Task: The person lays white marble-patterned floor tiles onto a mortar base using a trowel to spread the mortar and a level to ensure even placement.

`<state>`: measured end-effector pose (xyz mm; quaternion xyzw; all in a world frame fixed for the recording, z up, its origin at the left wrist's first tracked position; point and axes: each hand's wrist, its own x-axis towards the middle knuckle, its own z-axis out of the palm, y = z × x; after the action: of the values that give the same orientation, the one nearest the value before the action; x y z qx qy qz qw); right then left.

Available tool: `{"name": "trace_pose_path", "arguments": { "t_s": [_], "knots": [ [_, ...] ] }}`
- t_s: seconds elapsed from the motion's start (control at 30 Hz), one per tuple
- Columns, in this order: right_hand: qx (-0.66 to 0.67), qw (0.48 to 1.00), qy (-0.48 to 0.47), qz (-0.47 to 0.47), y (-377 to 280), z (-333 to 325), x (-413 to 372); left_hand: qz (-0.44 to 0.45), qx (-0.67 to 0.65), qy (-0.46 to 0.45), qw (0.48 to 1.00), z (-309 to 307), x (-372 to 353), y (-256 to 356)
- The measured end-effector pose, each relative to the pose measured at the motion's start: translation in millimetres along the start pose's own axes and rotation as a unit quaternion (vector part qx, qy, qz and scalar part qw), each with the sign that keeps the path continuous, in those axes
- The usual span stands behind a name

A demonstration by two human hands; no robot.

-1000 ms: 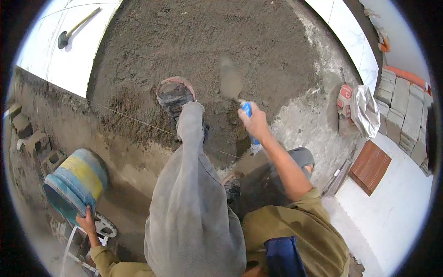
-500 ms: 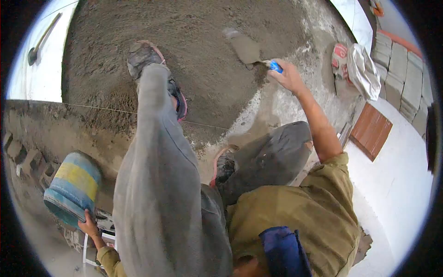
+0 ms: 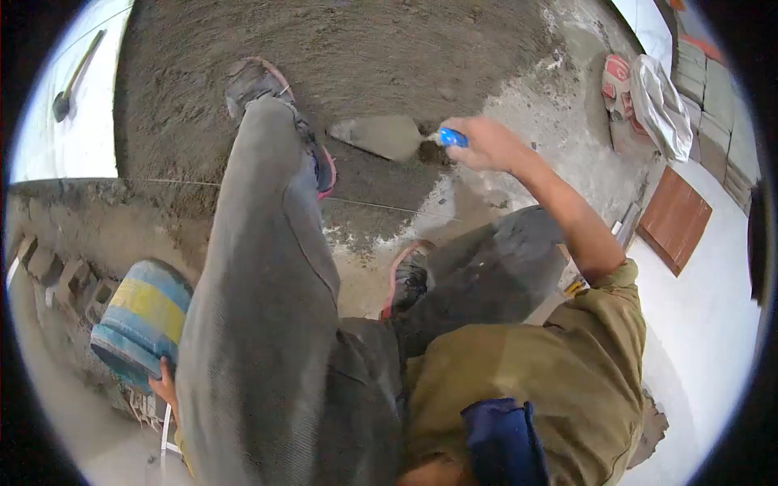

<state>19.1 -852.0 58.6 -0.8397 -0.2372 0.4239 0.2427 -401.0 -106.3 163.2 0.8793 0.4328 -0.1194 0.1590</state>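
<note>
My right hand (image 3: 488,144) is closed around the blue handle of a mortar-coated trowel (image 3: 381,136). Its blade lies flat at the surface of the wet grey mortar (image 3: 421,57), pointing left toward my forward shoe (image 3: 259,85). A small dark hollow (image 3: 436,152) shows beside the handle. Low on the left, my left hand (image 3: 165,387) grips the edge of a tilted blue bucket (image 3: 144,312) with a yellow band. My leg hides part of that hand and arm, and the inside of the bucket is not visible.
A taut string (image 3: 381,206) crosses low over the mortar edge. Laid white tile (image 3: 81,121) with a mallet (image 3: 77,77) is at upper left. Bags (image 3: 660,105), a brown tile (image 3: 674,219) and stacked blocks (image 3: 717,138) stand right. More blocks (image 3: 77,283) lie left.
My right hand has drawn the trowel left and nearer to me, turning its blade to point left. The bucket sits slightly further right in view, still in my left hand.
</note>
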Motion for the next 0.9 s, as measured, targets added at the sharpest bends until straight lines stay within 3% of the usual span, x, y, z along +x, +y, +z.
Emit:
{"name": "trace_pose_path", "arguments": {
  "t_s": [0.03, 0.1, 0.3, 0.4, 0.47, 0.5, 0.53, 0.57, 0.6, 0.67, 0.7, 0.77, 0.83, 0.9],
  "knots": [
    [0.002, 1.0, 0.001, -0.009, -2.9, 4.5, 8.3, 0.006, 0.011, -0.001, 1.0, -2.0, 2.8, -1.0],
    [-0.031, 0.995, 0.09, 0.031, -6.9, 11.2, 28.4, 0.018, 0.034, 0.006, 0.999, -14.6, 2.4, -1.2],
    [-0.108, 0.987, 0.113, -0.033, -29.5, -5.4, 71.7, 0.037, 0.064, 0.047, 0.996, -42.1, -50.6, -9.4],
    [-0.128, 0.978, 0.141, -0.08, -28.4, -12.3, 100.1, 0.053, 0.064, 0.061, 0.995, -33.7, -42.5, -0.5],
    [-0.191, 0.979, 0.037, -0.06, -40.9, -8.4, 107.2, 0.058, 0.08, 0.053, 0.994, -28.1, -23.1, -34.4],
    [-0.158, 0.982, 0.059, -0.09, -46.1, -2.8, 104.1, 0.052, 0.081, 0.054, 0.994, -27.7, -20.2, -37.7],
    [-0.157, 0.982, 0.051, -0.094, -50.4, 1.8, 103.2, 0.193, 0.225, 0.048, 0.954, -29.3, -19.9, -41.3],
    [-0.188, 0.977, 0.01, -0.099, -54.1, 5.5, 102.0, 0.327, 0.359, 0.036, 0.874, -30.7, -23.4, -45.7],
    [-0.218, 0.97, -0.027, -0.103, -57.0, 7.8, 101.1, 0.322, 0.359, 0.032, 0.875, -31.4, -26.4, -47.3],
    [-0.252, 0.959, -0.069, -0.11, -48.7, 9.8, 82.9, 0.228, 0.052, 0.059, 0.97, -26.7, -24.3, -37.9],
    [-0.284, 0.946, -0.111, -0.114, -42.4, 8.5, 70.0, 0.226, 0.048, 0.06, 0.971, -25.9, -24.2, -33.3],
    [-0.319, 0.933, -0.119, -0.117, -28.4, -11.1, 47.6, 0.071, -0.02, 0.033, 0.997, -29.1, -28.9, -21.9],
    [-0.351, 0.92, -0.127, -0.121, -36.3, -27.5, 43.2, 0.066, 0.003, 0.042, 0.997, -32.1, -36.1, -2.9],
    [-0.307, 0.944, -0.084, -0.089, -45.7, -32.1, 39.0, 0.064, 0.029, 0.043, 0.997, -31.6, -40.7, 3.1]
  ]
}}
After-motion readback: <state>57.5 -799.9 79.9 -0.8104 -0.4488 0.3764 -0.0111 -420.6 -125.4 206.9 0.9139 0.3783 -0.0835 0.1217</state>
